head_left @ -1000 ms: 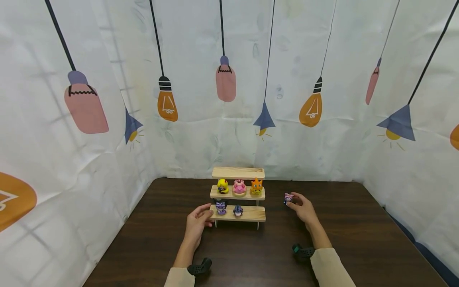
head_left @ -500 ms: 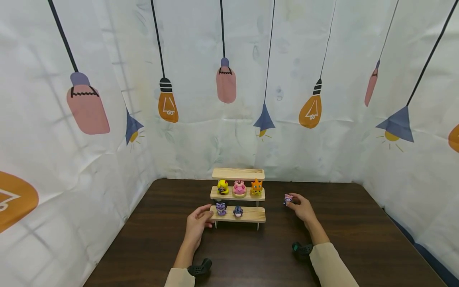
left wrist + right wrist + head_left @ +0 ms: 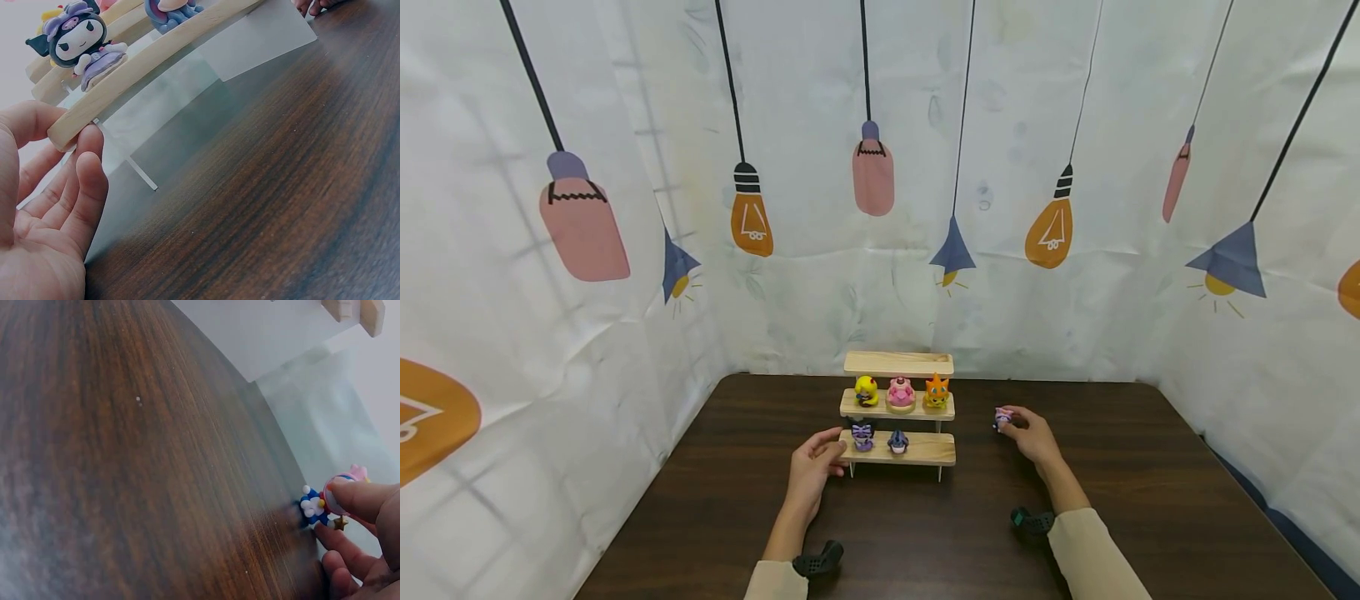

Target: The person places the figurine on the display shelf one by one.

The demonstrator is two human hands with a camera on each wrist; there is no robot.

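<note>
A three-tier wooden display stand (image 3: 928, 451) stands on the table. My left hand (image 3: 811, 467) pinches the left end of its lowest shelf, with the fingertips under the board (image 3: 81, 122) in the left wrist view. On that shelf sit a purple-and-black figurine (image 3: 862, 437) and a dark blue figurine (image 3: 897, 442). Yellow (image 3: 866, 390), pink (image 3: 901, 393) and orange (image 3: 936, 392) figurines line the middle shelf. To the right of the stand, my right hand (image 3: 1036, 437) holds a small pink, white and blue figurine (image 3: 314, 506) between thumb and fingers, low over or on the tabletop.
The dark wood-grain table (image 3: 970, 542) spreads around the stand. A pale curtain (image 3: 820, 300) printed with hanging lamps encloses the back and sides. Black devices are strapped on the left wrist (image 3: 817, 559) and right wrist (image 3: 1032, 522).
Both hands keep their places and grips. The whole head view has shifted down by a few pixels since one second ago, and the right forearm has moved very slightly left.
</note>
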